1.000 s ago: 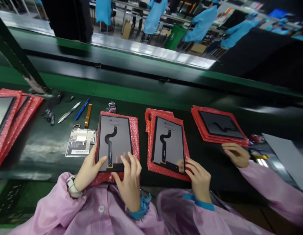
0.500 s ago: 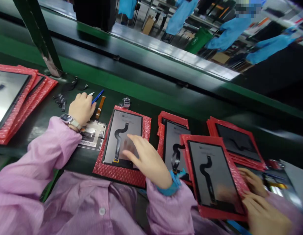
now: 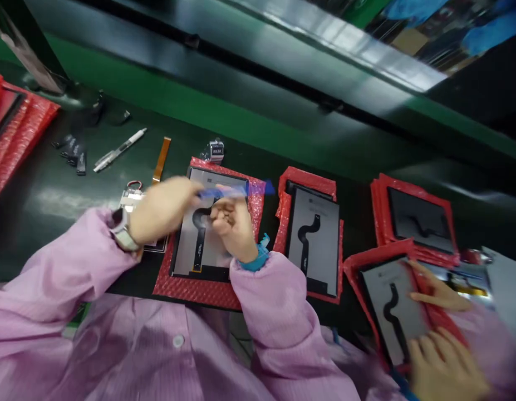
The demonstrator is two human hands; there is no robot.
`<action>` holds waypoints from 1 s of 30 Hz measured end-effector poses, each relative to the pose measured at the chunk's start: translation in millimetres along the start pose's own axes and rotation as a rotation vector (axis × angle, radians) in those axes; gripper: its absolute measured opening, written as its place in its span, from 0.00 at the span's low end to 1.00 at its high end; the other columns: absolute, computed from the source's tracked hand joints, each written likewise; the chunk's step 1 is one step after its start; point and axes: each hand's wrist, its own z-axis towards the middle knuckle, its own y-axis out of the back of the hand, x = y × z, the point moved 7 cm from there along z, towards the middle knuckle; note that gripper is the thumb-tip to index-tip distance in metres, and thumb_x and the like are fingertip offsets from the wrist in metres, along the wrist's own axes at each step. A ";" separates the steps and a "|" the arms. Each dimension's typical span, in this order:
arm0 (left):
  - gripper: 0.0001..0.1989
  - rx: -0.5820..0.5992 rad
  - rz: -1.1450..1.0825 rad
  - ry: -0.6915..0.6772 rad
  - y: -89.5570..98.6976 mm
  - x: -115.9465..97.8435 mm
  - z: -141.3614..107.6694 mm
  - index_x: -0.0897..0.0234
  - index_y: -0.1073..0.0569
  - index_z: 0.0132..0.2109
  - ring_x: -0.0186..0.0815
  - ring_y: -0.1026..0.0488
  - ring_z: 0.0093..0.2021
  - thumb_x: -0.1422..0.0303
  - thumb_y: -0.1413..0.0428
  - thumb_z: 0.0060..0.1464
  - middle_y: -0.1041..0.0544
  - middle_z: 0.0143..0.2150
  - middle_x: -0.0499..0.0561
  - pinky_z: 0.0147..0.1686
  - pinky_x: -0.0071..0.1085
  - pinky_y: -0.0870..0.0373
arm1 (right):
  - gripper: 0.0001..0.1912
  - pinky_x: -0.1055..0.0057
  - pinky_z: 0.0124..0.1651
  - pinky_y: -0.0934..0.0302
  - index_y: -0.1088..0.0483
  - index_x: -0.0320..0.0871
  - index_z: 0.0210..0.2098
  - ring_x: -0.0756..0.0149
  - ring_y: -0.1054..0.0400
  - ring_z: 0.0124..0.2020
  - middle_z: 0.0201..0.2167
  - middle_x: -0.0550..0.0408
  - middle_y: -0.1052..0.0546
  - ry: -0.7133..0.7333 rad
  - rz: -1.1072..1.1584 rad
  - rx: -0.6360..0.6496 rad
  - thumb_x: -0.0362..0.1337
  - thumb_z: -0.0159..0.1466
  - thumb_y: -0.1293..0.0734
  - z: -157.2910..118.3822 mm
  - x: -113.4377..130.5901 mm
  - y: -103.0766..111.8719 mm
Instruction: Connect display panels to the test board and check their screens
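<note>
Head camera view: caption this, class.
Left hand and right hand meet at a blue pen over a screen on red wrap.

Your dark green workbench (image 3: 36, 192) carried a white pen (image 3: 119, 150), an orange flex cable (image 3: 161, 160), a tally counter (image 3: 214, 151), small black strips (image 3: 72, 154), and display panels (image 3: 314, 239) lying on red bubble wrap (image 3: 311, 184).

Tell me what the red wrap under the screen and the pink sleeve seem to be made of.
The red wrap looks like glossy plastic bubble film, going by its shine and dimpled surface. The pink sleeve looks like thin, matt woven cloth, going by its soft folds; the fibre cannot be told.
</note>
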 end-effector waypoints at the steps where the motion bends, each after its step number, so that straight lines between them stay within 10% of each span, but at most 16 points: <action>1: 0.15 0.086 -0.059 0.022 -20.7 -4.1 -9.2 0.64 0.26 0.49 0.44 0.25 0.48 0.57 0.49 0.68 0.24 0.46 0.59 0.51 0.42 0.27 | 0.28 0.74 0.27 0.43 0.32 0.43 0.54 0.73 0.40 0.24 0.29 0.59 0.32 0.054 0.012 -0.016 0.59 0.70 0.40 -1.8 5.7 0.2; 6: 0.16 0.293 -0.212 0.089 -72.6 -9.6 -40.3 0.64 0.24 0.46 0.36 0.26 0.39 0.55 0.43 0.65 0.23 0.42 0.54 0.41 0.35 0.24 | 0.20 0.69 0.36 0.37 0.27 0.41 0.42 0.68 0.34 0.31 0.28 0.55 0.31 0.184 -0.150 0.077 0.45 0.75 0.46 -9.7 31.3 -7.0; 11: 0.15 0.503 -0.306 0.032 -70.7 -22.4 -41.9 0.64 0.22 0.40 0.34 0.30 0.30 0.58 0.47 0.65 0.24 0.32 0.52 0.31 0.29 0.31 | 0.16 0.70 0.35 0.36 0.28 0.40 0.45 0.67 0.30 0.33 0.33 0.51 0.26 0.289 -0.327 0.304 0.35 0.71 0.45 -15.7 49.5 -17.7; 18: 0.15 0.688 -0.282 -0.193 -66.4 -40.3 -53.9 0.63 0.24 0.35 0.32 0.35 0.24 0.61 0.49 0.66 0.27 0.26 0.49 0.25 0.27 0.40 | 0.19 0.67 0.32 0.38 0.30 0.39 0.52 0.63 0.33 0.30 0.31 0.51 0.27 0.496 -0.346 0.332 0.34 0.68 0.47 -24.9 58.0 -20.9; 30: 0.08 0.981 -0.246 -0.160 -64.7 -44.3 -67.7 0.57 0.19 0.35 0.31 0.30 0.24 0.64 0.41 0.63 0.21 0.27 0.46 0.25 0.26 0.43 | 0.22 0.64 0.25 0.53 0.29 0.34 0.43 0.63 0.42 0.24 0.22 0.51 0.31 0.701 -0.630 0.316 0.35 0.72 0.51 -42.4 83.6 -28.3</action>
